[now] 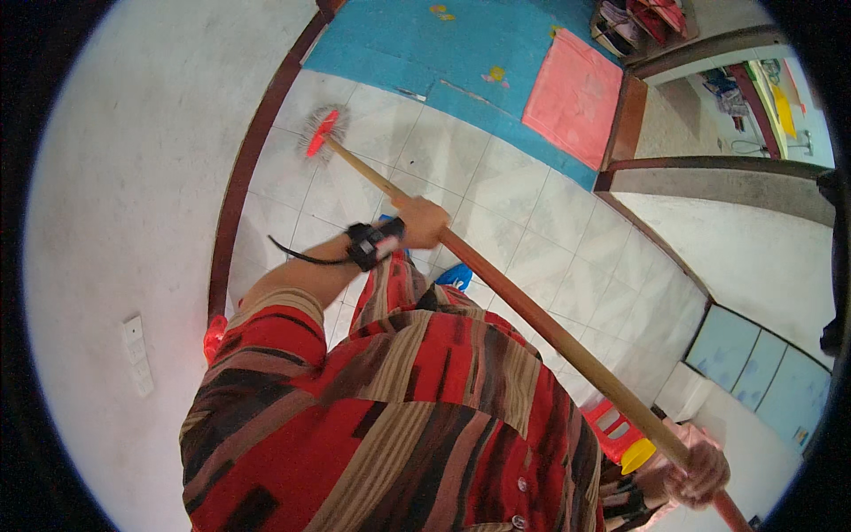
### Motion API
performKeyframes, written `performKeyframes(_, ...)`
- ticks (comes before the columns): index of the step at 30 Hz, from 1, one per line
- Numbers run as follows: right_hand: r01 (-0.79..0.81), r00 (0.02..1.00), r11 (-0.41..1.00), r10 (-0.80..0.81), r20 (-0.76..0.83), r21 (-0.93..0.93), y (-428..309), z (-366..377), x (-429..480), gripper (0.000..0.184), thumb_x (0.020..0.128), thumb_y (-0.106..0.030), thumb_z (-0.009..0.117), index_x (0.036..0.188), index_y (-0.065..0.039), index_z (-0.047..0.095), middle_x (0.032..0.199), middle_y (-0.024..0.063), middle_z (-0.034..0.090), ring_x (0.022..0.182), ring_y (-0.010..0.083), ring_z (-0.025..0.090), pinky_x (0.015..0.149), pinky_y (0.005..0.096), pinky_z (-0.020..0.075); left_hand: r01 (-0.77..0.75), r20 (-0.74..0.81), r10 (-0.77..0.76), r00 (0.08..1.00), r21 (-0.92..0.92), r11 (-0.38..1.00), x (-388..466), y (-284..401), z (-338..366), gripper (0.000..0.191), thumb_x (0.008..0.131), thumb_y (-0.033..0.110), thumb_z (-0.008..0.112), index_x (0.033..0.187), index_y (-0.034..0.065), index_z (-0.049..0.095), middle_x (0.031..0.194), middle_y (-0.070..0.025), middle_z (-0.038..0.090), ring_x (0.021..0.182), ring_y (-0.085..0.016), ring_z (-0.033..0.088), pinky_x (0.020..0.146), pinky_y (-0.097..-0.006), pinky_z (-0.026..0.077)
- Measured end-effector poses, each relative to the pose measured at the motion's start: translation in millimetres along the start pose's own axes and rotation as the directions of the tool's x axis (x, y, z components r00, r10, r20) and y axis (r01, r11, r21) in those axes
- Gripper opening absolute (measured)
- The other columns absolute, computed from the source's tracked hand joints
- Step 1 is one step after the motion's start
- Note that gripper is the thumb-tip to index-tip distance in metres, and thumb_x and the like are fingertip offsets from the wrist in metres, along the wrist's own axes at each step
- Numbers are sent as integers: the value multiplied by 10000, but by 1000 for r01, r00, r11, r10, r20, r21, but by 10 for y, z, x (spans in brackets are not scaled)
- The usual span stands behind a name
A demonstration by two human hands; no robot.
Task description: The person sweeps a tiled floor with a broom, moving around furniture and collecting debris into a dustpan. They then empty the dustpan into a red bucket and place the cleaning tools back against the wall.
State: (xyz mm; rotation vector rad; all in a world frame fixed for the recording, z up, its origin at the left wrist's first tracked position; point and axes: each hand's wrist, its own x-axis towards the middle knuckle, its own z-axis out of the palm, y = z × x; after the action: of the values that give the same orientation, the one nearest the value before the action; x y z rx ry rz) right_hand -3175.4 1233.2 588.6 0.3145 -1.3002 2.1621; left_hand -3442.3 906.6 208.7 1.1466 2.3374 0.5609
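My left hand [423, 221] is closed around the lower part of a long wooden pole [532, 306], which runs slantwise across the view. Further up the same pole, at the lower right, my right hand [697, 475] grips it. The pole ends in a red brush head [323, 134] with a fringe of thin pale bristles spread over the tiles near the left wall. Together they make up a long-handled floor brush. A black strap with a small device [374, 244] circles my left wrist.
White floor tiles [512, 179] meet a blue mat [412, 46] with a pink cloth [575, 96] on it. Shoes [618, 30] lie at the top right by a doorway. A red plastic stool [608, 425] and a yellow item [638, 456] are at lower right. Dark skirting [256, 153] edges the left wall.
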Motion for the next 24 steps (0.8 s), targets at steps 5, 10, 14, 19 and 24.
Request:
performKeyframes(5, 267, 952, 964, -265, 152, 8, -688, 234, 12, 352, 882, -314, 457, 570, -152, 461, 421, -45, 447, 335, 65, 442, 291, 218, 331, -142, -11, 143, 990, -213, 967, 302, 1099, 130, 114, 577, 145, 610, 641, 50, 619, 629, -164, 596, 644, -337, 597, 661, -446, 456)
performKeyframes(10, 279, 948, 953, -253, 194, -121, -1102, 502, 46, 312, 864, -274, 513, 588, -132, 476, 445, -35, 488, 354, 76, 475, 339, 195, 417, -349, -55, 351, 935, -329, 877, 502, 1633, -17, 121, 611, 174, 613, 629, 55, 598, 607, -151, 582, 610, -334, 589, 622, -441, 454)
performKeyframes(14, 291, 937, 950, -261, 232, -110, -965, 340, 93, 318, 875, -292, 494, 608, -120, 479, 470, -23, 503, 364, 79, 480, 337, 200, 419, -283, -61, 276, 959, -251, 926, 491, 1249, -140, 119, 601, 157, 614, 632, 44, 594, 604, -161, 570, 618, -346, 581, 628, -456, 443)
performKeyframes(19, 12, 998, 939, 8, 57, -345, 163, 184, 253, 193, 747, -177, 500, 596, -129, 390, 495, -33, 420, 418, 87, 374, 438, 242, 300, -85, -455, 31, 890, -99, 992, 218, -263, -395, 66, 551, 79, 575, 579, 48, 524, 636, -165, 546, 670, -359, 538, 614, -453, 393)
performKeyframes(24, -303, 950, 931, 313, 17, -203, 1497, 677, 510, 355, 632, -177, 689, 499, -173, 360, 465, -46, 464, 394, 87, 408, 590, 302, 321, 216, -322, -205, 924, 0, 976, -121, -1533, -768, 86, 601, 80, 587, 663, 66, 529, 718, -128, 553, 745, -332, 531, 660, -419, 418)
